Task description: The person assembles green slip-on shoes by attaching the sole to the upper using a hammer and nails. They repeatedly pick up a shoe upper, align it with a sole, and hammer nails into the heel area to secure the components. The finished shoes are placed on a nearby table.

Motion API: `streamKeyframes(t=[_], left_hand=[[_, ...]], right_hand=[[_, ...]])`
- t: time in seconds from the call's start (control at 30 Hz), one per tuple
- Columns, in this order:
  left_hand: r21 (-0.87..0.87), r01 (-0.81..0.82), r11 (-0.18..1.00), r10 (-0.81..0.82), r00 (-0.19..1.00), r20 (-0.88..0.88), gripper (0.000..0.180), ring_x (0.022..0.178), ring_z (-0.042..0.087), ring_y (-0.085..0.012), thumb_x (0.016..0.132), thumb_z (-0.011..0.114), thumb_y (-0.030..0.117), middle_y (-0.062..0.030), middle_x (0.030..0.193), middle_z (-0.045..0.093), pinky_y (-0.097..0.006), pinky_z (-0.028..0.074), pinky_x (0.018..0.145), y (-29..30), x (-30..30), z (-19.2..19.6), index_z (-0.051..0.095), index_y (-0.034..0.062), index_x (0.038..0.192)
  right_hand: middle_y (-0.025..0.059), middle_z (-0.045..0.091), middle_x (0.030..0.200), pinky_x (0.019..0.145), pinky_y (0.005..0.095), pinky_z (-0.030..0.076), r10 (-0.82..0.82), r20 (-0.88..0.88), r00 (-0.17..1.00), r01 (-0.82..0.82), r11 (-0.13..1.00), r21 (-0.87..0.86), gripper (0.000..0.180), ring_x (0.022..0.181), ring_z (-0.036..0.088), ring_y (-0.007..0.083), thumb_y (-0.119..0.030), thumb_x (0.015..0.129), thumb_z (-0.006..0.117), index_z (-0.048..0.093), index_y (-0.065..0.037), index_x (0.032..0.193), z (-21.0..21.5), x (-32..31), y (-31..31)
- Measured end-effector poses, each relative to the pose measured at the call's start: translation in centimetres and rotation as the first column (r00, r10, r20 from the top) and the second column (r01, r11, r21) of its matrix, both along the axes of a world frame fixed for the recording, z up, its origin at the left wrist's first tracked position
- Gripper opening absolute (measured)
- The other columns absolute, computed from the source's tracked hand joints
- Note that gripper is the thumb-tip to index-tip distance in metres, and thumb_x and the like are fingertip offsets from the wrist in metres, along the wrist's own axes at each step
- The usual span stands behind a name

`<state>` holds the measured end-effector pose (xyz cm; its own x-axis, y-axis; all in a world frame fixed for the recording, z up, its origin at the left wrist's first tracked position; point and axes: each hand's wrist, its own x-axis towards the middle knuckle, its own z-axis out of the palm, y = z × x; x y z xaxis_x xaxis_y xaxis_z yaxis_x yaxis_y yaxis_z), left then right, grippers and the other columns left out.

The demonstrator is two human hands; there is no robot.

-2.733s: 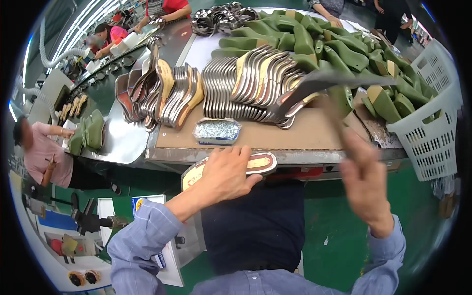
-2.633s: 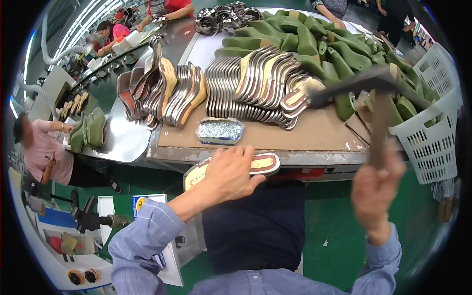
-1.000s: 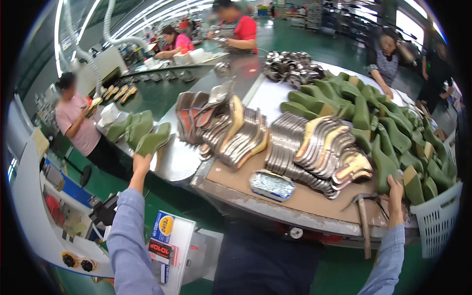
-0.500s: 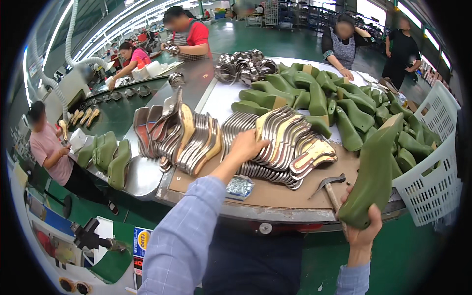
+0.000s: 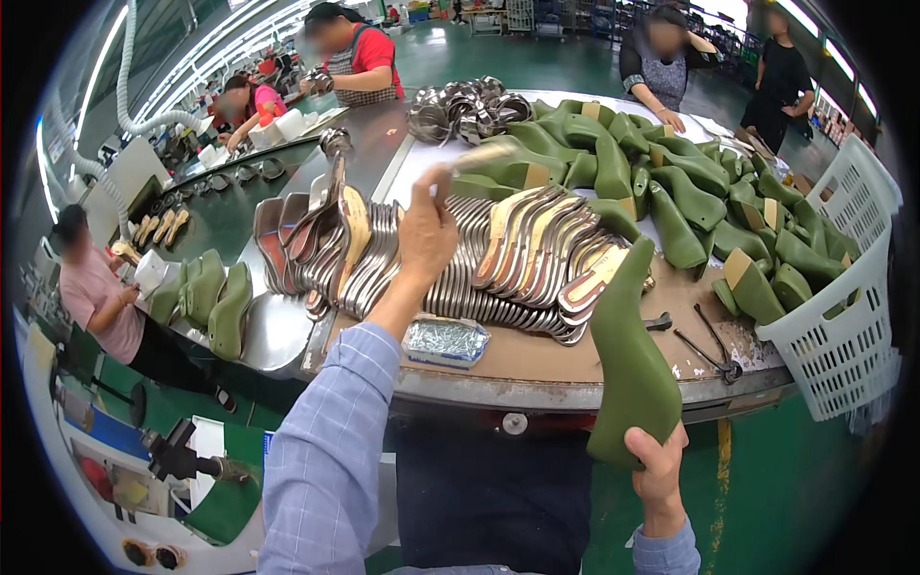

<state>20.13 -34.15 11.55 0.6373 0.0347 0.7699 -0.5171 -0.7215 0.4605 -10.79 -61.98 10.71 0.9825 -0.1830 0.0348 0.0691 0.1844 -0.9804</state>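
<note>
My right hand (image 5: pixel 659 471) is closed round the lower end of a green shoe last (image 5: pixel 634 359), held upright in front of the table edge. My left hand (image 5: pixel 428 235) is raised over the rows of insoles, its fingers pinched on a pale insole (image 5: pixel 487 156) that is smeared by motion. Below that hand, shiny-edged insoles stand packed on edge in a long row (image 5: pixel 517 254). An open tray of small metal tacks (image 5: pixel 446 341) lies in front of them. Part of a hammer (image 5: pixel 659 323) shows beside the last; the rest is hidden behind it.
Pincers (image 5: pixel 714 347) lie near the table's front edge. Many green lasts (image 5: pixel 613 163) are heaped at the back right, beside a white plastic basket (image 5: pixel 832 331). Several more lasts (image 5: pixel 228 311) stand at the left. Metallic straps (image 5: pixel 465 110) are piled at the back. Co-workers stand around the table.
My left hand has risen from the insole row with a pale insole and moved left. My right hand has brought the last left, away from the basket, uncovering the pincers.
</note>
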Motion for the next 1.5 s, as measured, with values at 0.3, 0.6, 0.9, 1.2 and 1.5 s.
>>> streamKeyframes(t=[0.3, 0.6, 0.9, 1.2, 1.5], left_hand=[[-0.987, 0.157, 0.042, -0.817, 0.574, 0.056, 0.060, 0.106, 0.062, -0.0238, 0.103, 0.048, 0.050, -0.0094, 0.118, 0.061, -0.042, 0.054, 0.092, -6.1, -20.0, 2.6, 0.045, 0.0022, 0.139], [-0.952, 0.268, -0.150, -0.919, 0.317, 0.234, 0.074, 0.116, 0.061, -0.0354, 0.093, 0.052, 0.055, -0.0232, 0.132, 0.056, -0.048, 0.051, 0.102, -3.2, -20.5, 0.2, 0.046, -0.0024, 0.140], [-0.998, -0.039, 0.041, -0.451, 0.891, -0.054, 0.047, 0.113, 0.063, -0.0298, 0.101, 0.050, 0.025, -0.0225, 0.121, 0.063, -0.044, 0.052, 0.099, 3.4, -24.2, -9.4, 0.039, 0.0056, 0.143], [0.271, 0.202, 0.941, 0.035, 0.739, -0.673, 0.031, 0.090, 0.071, -0.0266, 0.080, 0.078, 0.026, -0.0141, 0.099, 0.074, -0.038, 0.053, 0.084, 6.3, -12.2, -4.4, 0.077, 0.0064, 0.104], [0.275, 0.250, 0.928, 0.039, 0.670, -0.742, 0.023, 0.079, 0.072, -0.0286, 0.081, 0.075, 0.029, -0.0141, 0.085, 0.075, -0.038, 0.055, 0.077, 5.4, -10.0, -5.0, 0.080, 0.0114, 0.095]], right_hand=[[0.0261, 0.055, 0.129, 0.106, 0.0483, 0.040, 0.208, 0.500, 0.841, 0.310, 0.571, -0.760, 0.076, 0.123, 0.053, 0.0415, -0.051, 0.087, 0.070, 0.050, 0.003, 0.135, 4.8, 5.6, 8.9], [0.0206, 0.048, 0.137, 0.109, 0.0408, 0.042, 0.499, 0.142, 0.855, -0.496, 0.867, -0.056, 0.060, 0.131, 0.050, 0.0280, -0.017, 0.092, 0.073, 0.038, -0.003, 0.139, -1.5, 4.2, 5.9], [0.0237, 0.052, 0.125, 0.091, 0.0491, 0.048, 0.466, 0.360, 0.808, 0.055, 0.548, -0.834, 0.066, 0.108, 0.057, 0.0441, 0.003, 0.068, 0.082, 0.049, -0.011, 0.123, -7.8, 5.0, 6.5], [0.0211, 0.053, 0.125, 0.089, 0.0498, 0.047, 0.473, 0.360, 0.804, 0.080, 0.513, -0.855, 0.065, 0.107, 0.057, 0.0416, 0.000, 0.065, 0.084, 0.052, -0.010, 0.120, -8.0, 5.5, 7.3], [0.0210, 0.052, 0.124, 0.087, 0.0491, 0.048, 0.474, 0.364, 0.802, 0.056, 0.548, -0.835, 0.066, 0.104, 0.057, 0.0409, 0.001, 0.065, 0.084, 0.051, -0.011, 0.121, -8.4, 5.6, 7.0]])
